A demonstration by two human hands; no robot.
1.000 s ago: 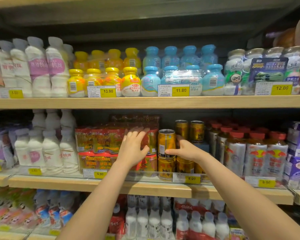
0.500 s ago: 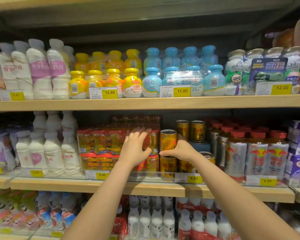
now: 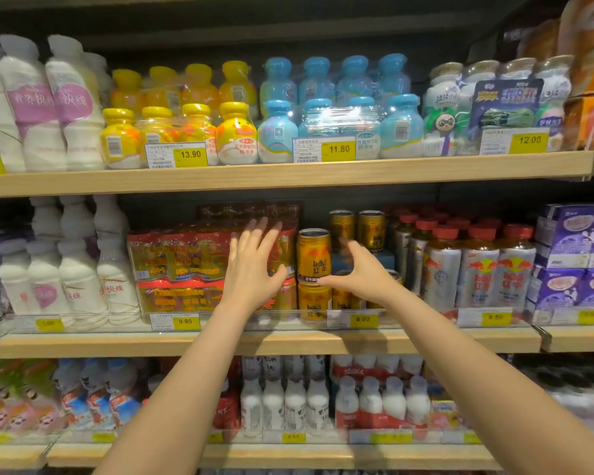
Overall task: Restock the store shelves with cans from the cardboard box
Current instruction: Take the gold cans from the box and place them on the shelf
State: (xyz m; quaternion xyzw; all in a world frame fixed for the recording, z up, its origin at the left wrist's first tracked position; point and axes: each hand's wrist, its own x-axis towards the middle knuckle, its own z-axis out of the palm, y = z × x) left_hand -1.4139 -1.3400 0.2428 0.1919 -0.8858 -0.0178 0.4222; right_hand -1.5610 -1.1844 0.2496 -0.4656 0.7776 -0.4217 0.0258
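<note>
Flanking with both spread, empty hands, left hand [image 3: 254, 269] and right hand [image 3: 360, 275], the stiff, smooth, likely heavy top can [image 3: 313, 255] near the shelf [image 3: 117, 344] front edge, needing grip around its sides.

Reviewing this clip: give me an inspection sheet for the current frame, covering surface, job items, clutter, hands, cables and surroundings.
Surface: middle shelf, wooden, clear front rail with price tags.
Job's things: gold cans stacked two high, top can on bottom can; two more cans behind. Cardboard box not in view.
Clutter: red packs left of the cans, red-capped bottles to the right.
Grippers: left hand open against the red packs; right hand open, thumb at the cans' seam, holding nothing.
Cables: nothing seen.
Surroundings: full shelves above and below.
</note>
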